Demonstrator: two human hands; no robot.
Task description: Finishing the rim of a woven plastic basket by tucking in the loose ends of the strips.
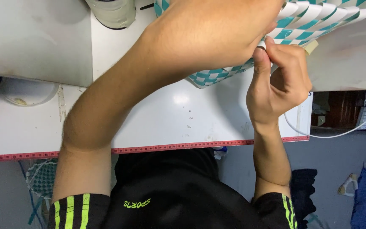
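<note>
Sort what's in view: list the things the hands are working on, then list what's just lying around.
In hand:
- teal and white woven basket, under the left hand
- white strip end, pinched in the right hand

Lying about:
- grey tape roll
- white bowl
- white cable
- red measuring tape along the white table edge

Left hand (217, 29) spread palm-down across the front, right hand (280, 80) curled, fingers (261, 53) pinched together beside it

A woven basket (310, 21) sits on the counter (166, 114) at its far side. The left hand (208, 29) lies over the basket; the right hand (280, 80) is just beside it, fingers (261, 55) apparently touching the weave. A bowl (26, 91) sits far left, a jar (111, 12) behind it.
</note>
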